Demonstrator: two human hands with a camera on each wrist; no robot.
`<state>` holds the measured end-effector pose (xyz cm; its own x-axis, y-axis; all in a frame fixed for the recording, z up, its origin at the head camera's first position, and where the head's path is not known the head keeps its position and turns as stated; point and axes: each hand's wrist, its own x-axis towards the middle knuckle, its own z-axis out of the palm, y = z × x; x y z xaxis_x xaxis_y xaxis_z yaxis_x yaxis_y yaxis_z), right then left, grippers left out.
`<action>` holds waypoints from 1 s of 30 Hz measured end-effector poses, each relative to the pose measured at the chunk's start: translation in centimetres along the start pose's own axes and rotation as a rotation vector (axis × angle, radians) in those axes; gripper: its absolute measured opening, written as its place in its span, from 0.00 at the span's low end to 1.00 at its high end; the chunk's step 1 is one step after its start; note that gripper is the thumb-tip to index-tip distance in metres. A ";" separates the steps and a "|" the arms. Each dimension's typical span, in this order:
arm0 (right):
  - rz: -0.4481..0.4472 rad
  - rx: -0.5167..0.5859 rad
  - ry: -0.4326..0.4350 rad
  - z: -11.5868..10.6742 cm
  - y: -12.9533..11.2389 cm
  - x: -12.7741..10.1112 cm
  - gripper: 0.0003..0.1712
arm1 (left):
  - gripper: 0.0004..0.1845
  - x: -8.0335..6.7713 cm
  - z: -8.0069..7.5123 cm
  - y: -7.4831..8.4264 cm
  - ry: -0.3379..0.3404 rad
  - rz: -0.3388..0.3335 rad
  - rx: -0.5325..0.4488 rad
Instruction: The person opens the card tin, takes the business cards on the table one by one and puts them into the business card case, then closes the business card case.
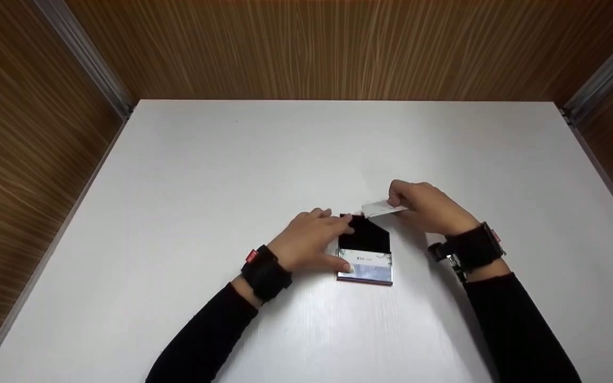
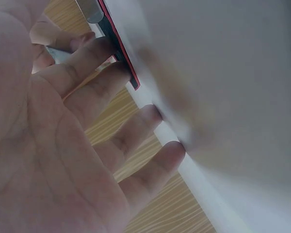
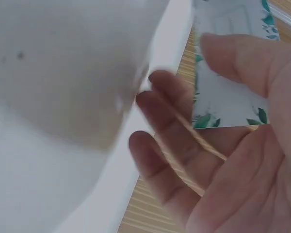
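A card case lies open on the white table, its black lid folded back and cards showing in the silver lower half. My left hand steadies it, thumb against the case's left side and straight fingers on the lid's far corner. In the left wrist view the fingertips press the case's red-trimmed edge. My right hand pinches a white card just above the lid's far edge. The right wrist view shows the card with green leaf print under the thumb.
Wood-grain walls close in the table at the back and on both sides, with metal strips at the corners. Black bands with cameras sit on both wrists. Nothing else lies on the table.
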<state>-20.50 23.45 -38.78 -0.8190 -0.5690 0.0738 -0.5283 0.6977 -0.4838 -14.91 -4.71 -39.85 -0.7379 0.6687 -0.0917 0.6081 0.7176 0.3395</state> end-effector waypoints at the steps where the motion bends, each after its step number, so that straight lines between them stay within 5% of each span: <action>1: -0.016 0.002 0.006 0.0 -0.1 0.0 0.14 | 0.42 0.0 0.0 0.0 0.000 0.000 -0.001; 7: -0.069 -0.002 0.053 -0.1 -0.7 0.2 0.18 | 0.42 0.0 0.0 0.0 -0.006 -0.006 0.007; 13: -0.089 0.015 0.005 -0.4 -1.3 0.2 0.16 | 0.42 0.0 -0.1 0.0 -0.012 -0.009 0.017; 17: -0.155 0.038 0.089 -0.5 -1.4 0.2 0.12 | 0.42 0.1 -0.1 0.0 -0.002 0.002 0.023; 22: -0.165 0.072 0.171 -0.7 -1.6 0.0 0.29 | 0.42 0.2 0.0 0.0 -0.002 -0.002 0.024; 27: -0.121 0.030 0.115 -0.8 -2.2 -0.3 0.43 | 0.42 0.2 0.0 0.0 -0.006 -0.004 0.026; 30: -0.114 0.028 0.102 -0.8 -2.5 -0.3 0.42 | 0.41 0.2 0.1 0.0 -0.003 0.000 0.032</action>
<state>-19.15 22.26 -36.87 -0.7735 -0.5956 0.2169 -0.6137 0.6182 -0.4912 -15.06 -4.54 -39.92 -0.7373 0.6689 -0.0948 0.6167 0.7237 0.3097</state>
